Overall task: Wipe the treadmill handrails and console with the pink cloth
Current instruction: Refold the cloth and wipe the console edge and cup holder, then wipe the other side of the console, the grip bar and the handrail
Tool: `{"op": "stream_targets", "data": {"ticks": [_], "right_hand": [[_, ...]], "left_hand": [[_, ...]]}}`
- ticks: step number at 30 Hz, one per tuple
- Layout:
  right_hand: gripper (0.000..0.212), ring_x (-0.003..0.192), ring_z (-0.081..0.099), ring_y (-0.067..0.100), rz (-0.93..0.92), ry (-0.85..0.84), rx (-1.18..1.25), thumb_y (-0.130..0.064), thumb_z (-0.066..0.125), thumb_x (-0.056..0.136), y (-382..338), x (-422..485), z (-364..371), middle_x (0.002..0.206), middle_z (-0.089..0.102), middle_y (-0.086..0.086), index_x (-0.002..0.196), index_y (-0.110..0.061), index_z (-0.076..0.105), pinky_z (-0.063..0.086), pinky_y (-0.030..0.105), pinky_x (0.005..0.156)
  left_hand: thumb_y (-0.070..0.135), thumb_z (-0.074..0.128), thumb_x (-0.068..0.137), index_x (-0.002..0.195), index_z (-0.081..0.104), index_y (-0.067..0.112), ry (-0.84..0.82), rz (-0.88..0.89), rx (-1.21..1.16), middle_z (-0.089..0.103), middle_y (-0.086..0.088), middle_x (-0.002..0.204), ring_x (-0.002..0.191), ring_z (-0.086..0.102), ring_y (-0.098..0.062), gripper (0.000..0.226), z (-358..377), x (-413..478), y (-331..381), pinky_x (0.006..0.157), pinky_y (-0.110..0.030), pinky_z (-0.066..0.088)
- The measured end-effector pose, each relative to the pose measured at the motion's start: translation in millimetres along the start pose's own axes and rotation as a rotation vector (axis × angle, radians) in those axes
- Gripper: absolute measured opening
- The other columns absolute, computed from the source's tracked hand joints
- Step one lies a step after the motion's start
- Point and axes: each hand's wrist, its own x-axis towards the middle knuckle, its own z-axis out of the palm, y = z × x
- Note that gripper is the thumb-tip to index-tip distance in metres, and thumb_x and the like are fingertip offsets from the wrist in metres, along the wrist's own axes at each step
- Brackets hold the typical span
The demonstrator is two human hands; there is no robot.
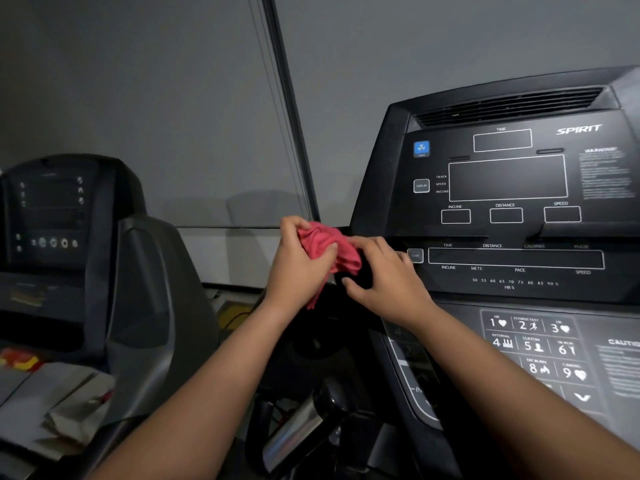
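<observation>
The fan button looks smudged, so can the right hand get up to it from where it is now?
Probably yes. The right hand rests on the pink cloth at the console's lower left edge, and the blue fan button sits above it with nothing between.

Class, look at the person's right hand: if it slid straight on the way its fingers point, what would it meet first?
The right hand points up-left, so its fingers would probably meet the bunched pink cloth first, which they already touch, then the left hand gripping it. Depth is uncertain.

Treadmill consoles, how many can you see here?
2. The Spirit console stands at right, beside the hands and pink cloth; a second console stands far left. Others may be out of frame.
</observation>
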Motion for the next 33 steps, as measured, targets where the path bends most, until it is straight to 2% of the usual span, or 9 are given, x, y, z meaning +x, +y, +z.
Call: {"op": "stream_targets", "data": {"ticks": [2, 5, 9, 14, 17, 21, 26, 30, 33], "right_hand": [[0.047, 0.109, 0.052, 0.006, 0.004, 0.078, 0.229, -0.031, 0.065, 0.083, -1.4, 0.1, -4.0, 0.119, 0.054, -0.01, 0.127, -0.03, 0.048, 0.033, 0.033, 0.1], [0.029, 0.093, 0.053, 0.0, 0.0, 0.187, 0.435, -0.018, 0.072, 0.08, -6.9, 3.5, -14.1, 0.099, 0.053, -0.012, 0.107, -0.023, 0.063, 0.041, 0.025, 0.088], [0.015, 0.087, 0.052, 0.005, 0.016, 0.22, 0.501, -0.023, 0.076, 0.078, -21.5, 9.0, -34.9, 0.089, 0.051, -0.01, 0.086, -0.015, 0.067, 0.04, 0.014, 0.084], [0.026, 0.057, 0.038, 0.002, 0.124, 0.161, 0.524, -0.027, 0.064, 0.089, -47.0, 15.1, -45.7, 0.067, 0.045, -0.003, 0.078, -0.006, 0.053, 0.034, 0.02, 0.057], [0.033, 0.055, 0.034, 0.004, 0.131, 0.174, 0.481, -0.031, 0.065, 0.088, -58.0, 23.4, -52.3, 0.062, 0.04, -0.004, 0.066, -0.014, 0.047, 0.03, 0.024, 0.055], [0.036, 0.063, 0.041, 0.015, 0.18, 0.117, 0.636, -0.04, 0.073, 0.078, -72.0, 31.3, -57.4, 0.067, 0.047, 0.007, 0.072, -0.009, 0.056, 0.034, 0.032, 0.06], [0.024, 0.062, 0.054, 0.004, 0.201, 0.122, 0.783, -0.032, 0.072, 0.078, -76.9, 18.2, -57.7, 0.069, 0.061, -0.003, 0.078, -0.012, 0.059, 0.045, 0.023, 0.063], [0.028, 0.068, 0.06, 0.002, 0.25, 0.084, 0.881, -0.033, 0.066, 0.069, -70.4, -8.7, -52.8, 0.079, 0.066, -0.004, 0.09, -0.016, 0.059, 0.049, 0.017, 0.067], [0.022, 0.068, 0.061, 0.004, 0.347, -0.007, 0.899, -0.019, 0.069, 0.074, -65.4, -30.5, -49.6, 0.078, 0.068, -0.004, 0.093, -0.013, 0.061, 0.051, 0.017, 0.066]], "left_hand": [[0.019, 0.07, 0.085, 0.104, 0.036, 0.021, -0.036, -0.023, -0.204, 0.059, 0.006, 0.095, 0.079, 0.064, -0.001, 0.04, 1.2, -5.2, 12.2, 0.068, -0.013, 0.048], [0.022, 0.067, 0.088, 0.1, 0.04, 0.023, -0.092, -0.114, -0.432, 0.062, -0.004, 0.097, 0.078, 0.067, -0.016, 0.03, -4.4, -6.5, 17.8, 0.068, -0.027, 0.055], [0.04, 0.06, 0.09, 0.093, 0.055, 0.022, -0.215, -0.16, -0.353, 0.065, -0.003, 0.09, 0.081, 0.064, -0.013, 0.019, -19.3, -0.1, 10.5, 0.084, -0.037, 0.05], [0.066, 0.03, 0.092, 0.11, 0.06, 0.026, -0.292, -0.06, -0.057, 0.066, 0.005, 0.11, 0.108, 0.059, -0.01, 0.053, -26.2, -0.2, 14.1, 0.098, -0.034, 0.042], [0.078, 0.04, 0.077, 0.106, 0.062, 0.029, -0.264, -0.015, -0.334, 0.067, 0.009, 0.105, 0.103, 0.063, -0.01, 0.061, -30.6, 6.0, 22.3, 0.093, -0.033, 0.047], [0.057, 0.071, 0.068, 0.102, 0.058, 0.03, -0.438, 0.059, -0.386, 0.067, 0.01, 0.1, 0.097, 0.062, -0.002, 0.045, -32.0, 9.4, 31.5, 0.09, -0.024, 0.048], [0.045, 0.075, 0.063, 0.094, 0.061, 0.026, -0.421, 0.06, -0.459, 0.069, -0.001, 0.095, 0.092, 0.063, -0.018, 0.039, -38.0, 10.3, 29.1, 0.091, -0.045, 0.048], [0.019, 0.063, 0.09, 0.088, 0.058, 0.022, -0.418, 0.107, -0.54, 0.062, 0.007, 0.078, 0.074, 0.055, -0.005, 0.007, -36.0, 4.9, 29.9, 0.074, -0.028, 0.045], [0.021, 0.054, 0.095, 0.086, 0.056, 0.021, -0.34, 0.075, -0.604, 0.059, 0.011, 0.071, 0.064, 0.052, 0.001, 0.009, -35.5, -0.5, 34.4, 0.065, -0.018, 0.042]]}}
